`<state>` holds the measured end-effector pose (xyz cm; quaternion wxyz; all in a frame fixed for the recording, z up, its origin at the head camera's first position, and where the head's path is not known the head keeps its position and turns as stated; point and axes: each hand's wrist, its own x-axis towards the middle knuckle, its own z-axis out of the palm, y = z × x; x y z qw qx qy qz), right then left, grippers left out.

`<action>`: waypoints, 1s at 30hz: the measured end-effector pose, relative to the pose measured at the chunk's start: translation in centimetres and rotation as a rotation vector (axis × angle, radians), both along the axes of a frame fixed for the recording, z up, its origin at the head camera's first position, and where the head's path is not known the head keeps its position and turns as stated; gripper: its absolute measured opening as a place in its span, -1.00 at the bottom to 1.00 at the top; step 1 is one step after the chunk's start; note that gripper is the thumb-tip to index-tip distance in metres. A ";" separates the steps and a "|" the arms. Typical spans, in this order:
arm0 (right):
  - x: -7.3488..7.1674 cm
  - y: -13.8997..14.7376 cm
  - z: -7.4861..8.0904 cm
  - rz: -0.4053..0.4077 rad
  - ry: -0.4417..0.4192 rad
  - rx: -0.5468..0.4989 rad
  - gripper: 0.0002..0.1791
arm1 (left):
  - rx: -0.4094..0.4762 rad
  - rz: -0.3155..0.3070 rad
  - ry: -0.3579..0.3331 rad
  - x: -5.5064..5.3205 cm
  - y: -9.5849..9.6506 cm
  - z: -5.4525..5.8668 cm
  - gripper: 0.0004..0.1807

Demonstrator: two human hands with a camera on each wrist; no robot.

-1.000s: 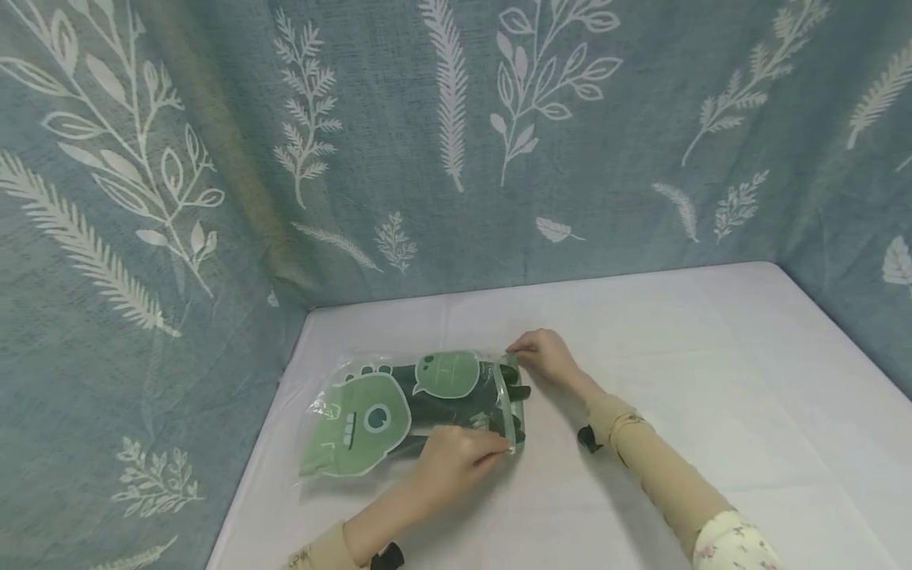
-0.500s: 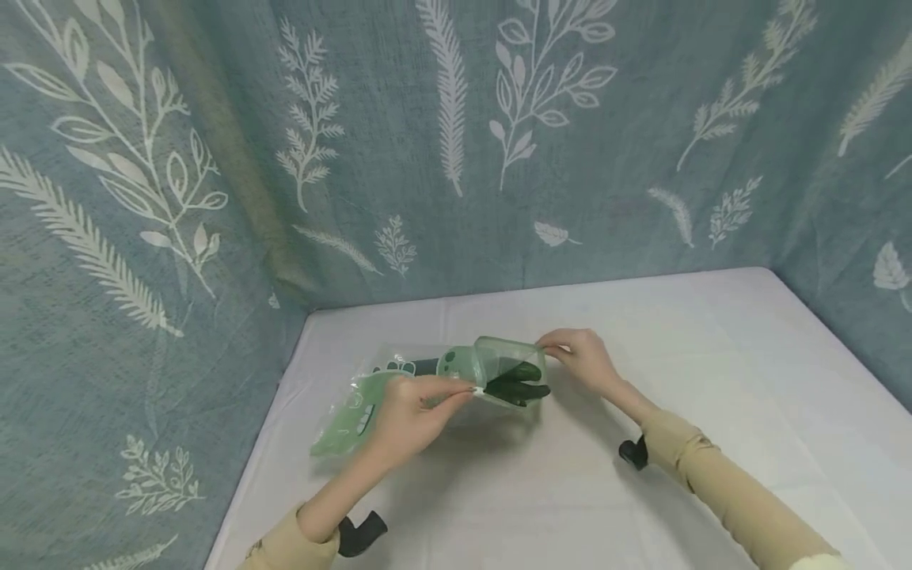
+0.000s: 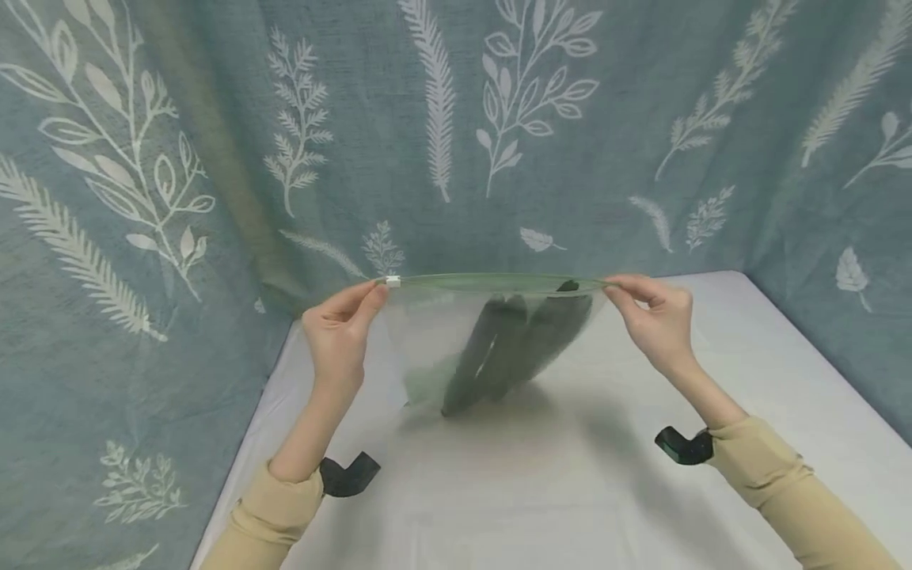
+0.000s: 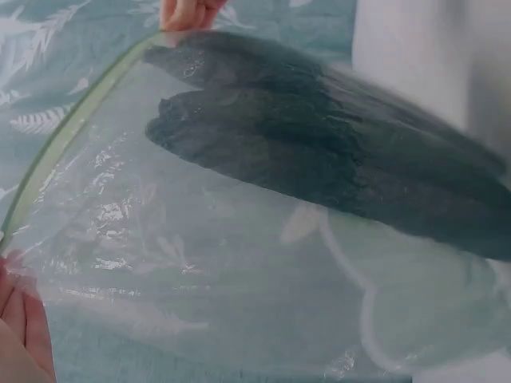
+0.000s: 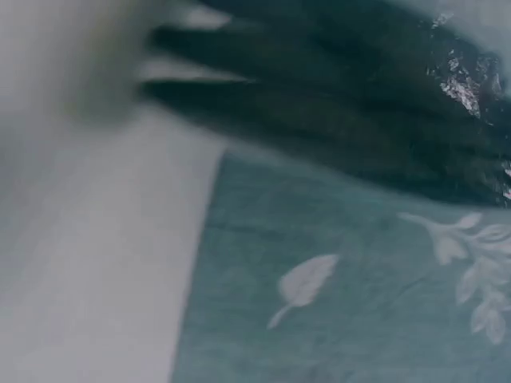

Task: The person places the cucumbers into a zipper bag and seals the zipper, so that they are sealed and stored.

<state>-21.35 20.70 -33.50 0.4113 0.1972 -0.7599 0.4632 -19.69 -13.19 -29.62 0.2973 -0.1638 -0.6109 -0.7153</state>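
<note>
A clear plastic slider bag [image 3: 427,340] hangs upright between my two hands in the head view, its green top edge stretched level. My left hand [image 3: 335,340] pinches the left top corner, right by a white slider [image 3: 393,281]. At the opposite corner, my right hand [image 3: 659,324] pinches the edge between thumb and fingers. Inside the bag several dark green cucumbers [image 3: 492,348] lean on a slant, toward the right side; one tip shows near the top edge. The left wrist view shows the cucumbers [image 4: 263,140] through the plastic, with a pale green print [image 4: 431,295] low on the bag.
Beneath the bag is a white-covered table [image 3: 527,491]. A blue-green curtain [image 3: 591,174] with white leaf patterns stands behind it and along both sides. Black camera mounts [image 3: 349,475] stick out from both wrists.
Both hands have lifted the bag's top edge from the table and spread it wide. The bag has gone from lying flat to hanging upright, and the cucumbers have tilted with it.
</note>
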 end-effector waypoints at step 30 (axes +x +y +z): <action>1.3 -6.7 2.8 -0.208 0.309 -0.089 -0.66 | 0.277 -0.036 -0.103 -1.6 3.9 0.8 -0.74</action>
